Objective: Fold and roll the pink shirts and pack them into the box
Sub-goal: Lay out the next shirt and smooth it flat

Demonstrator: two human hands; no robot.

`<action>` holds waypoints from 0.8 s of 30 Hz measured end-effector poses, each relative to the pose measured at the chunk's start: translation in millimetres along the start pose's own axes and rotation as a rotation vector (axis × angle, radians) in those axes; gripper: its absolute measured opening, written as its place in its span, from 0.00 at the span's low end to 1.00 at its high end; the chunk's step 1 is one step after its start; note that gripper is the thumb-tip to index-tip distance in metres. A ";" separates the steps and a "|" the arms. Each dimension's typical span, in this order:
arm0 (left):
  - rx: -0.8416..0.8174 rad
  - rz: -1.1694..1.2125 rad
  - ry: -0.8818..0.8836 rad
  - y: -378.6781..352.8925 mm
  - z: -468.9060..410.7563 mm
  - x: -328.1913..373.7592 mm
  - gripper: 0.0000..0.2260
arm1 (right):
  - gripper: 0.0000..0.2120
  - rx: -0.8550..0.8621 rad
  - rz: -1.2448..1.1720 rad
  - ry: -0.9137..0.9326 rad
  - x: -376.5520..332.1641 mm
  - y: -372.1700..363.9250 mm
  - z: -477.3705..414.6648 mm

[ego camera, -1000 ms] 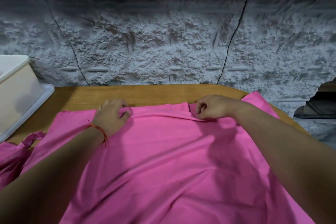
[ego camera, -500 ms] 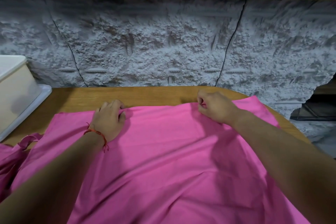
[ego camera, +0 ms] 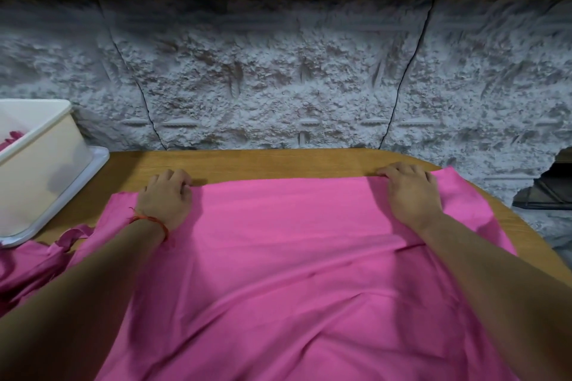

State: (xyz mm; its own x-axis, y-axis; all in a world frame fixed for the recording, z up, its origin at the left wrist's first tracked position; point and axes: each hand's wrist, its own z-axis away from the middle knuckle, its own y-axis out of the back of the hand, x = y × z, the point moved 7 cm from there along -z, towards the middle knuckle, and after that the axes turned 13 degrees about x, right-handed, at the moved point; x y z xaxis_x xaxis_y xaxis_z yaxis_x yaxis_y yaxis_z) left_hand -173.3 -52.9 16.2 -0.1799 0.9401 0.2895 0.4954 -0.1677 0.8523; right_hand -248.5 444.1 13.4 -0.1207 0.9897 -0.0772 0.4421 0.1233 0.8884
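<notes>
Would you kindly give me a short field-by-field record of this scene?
surface: brown wooden table
garment: pink fabric shirt, spread across the table
left hand: grips the shirt's far edge
right hand: grips the shirt's far edge
container: white plastic box, far left
box contents: pink cloth, partly visible
beside shirt: crumpled pink garments, near left

Home: textured wall panels [ego camera: 278, 86], wooden table [ego camera: 278, 164]

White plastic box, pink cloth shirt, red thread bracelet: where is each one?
White plastic box [ego camera: 40, 178]: head view, near side wall.
Pink cloth shirt [ego camera: 294, 241]: head view, flat middle of the cloth.
Red thread bracelet [ego camera: 149, 219]: head view, strand across the wrist.
</notes>
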 end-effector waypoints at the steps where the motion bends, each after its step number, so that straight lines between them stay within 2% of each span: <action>1: -0.004 -0.009 0.002 3.6 -1.5 -10.2 0.05 | 0.22 -0.017 0.026 0.001 -1.5 0.0 -0.6; 7: -0.126 -0.094 0.161 28.4 -15.0 -76.1 0.11 | 0.23 -0.032 0.120 0.089 -27.6 6.0 -3.1; 9: -0.131 -0.087 0.189 33.8 -20.1 -95.3 0.13 | 0.21 -0.014 0.038 0.158 -54.8 8.3 0.2; 11: -0.118 -0.109 0.185 37.6 -23.0 -107.9 0.11 | 0.18 -0.031 -0.113 0.238 -88.8 7.9 7.4; 14: -0.087 -0.116 0.207 41.4 -22.6 -118.7 0.04 | 0.20 -0.157 -0.259 0.295 -134.0 -1.7 24.6; 18: -0.094 -0.082 0.217 40.0 -24.0 -125.7 0.06 | 0.25 -0.226 -0.248 0.250 -145.5 -15.2 36.3; 21: -0.023 -0.076 0.218 45.5 -26.8 -131.0 0.05 | 0.27 -0.249 -0.230 0.228 -141.1 -20.8 34.1; 24: -0.026 -0.167 0.256 42.9 -29.7 -137.9 0.08 | 0.29 -0.260 -0.196 0.228 -142.0 -25.0 32.3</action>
State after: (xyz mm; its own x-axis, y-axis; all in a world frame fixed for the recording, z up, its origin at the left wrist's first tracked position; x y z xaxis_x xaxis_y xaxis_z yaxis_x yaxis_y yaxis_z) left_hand -152.4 -198.6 25.7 -0.4673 0.8504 0.2418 0.4192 -0.0276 0.9075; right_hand -213.7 302.8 -12.5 -0.3878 0.9040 -0.1798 0.1553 0.2564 0.9540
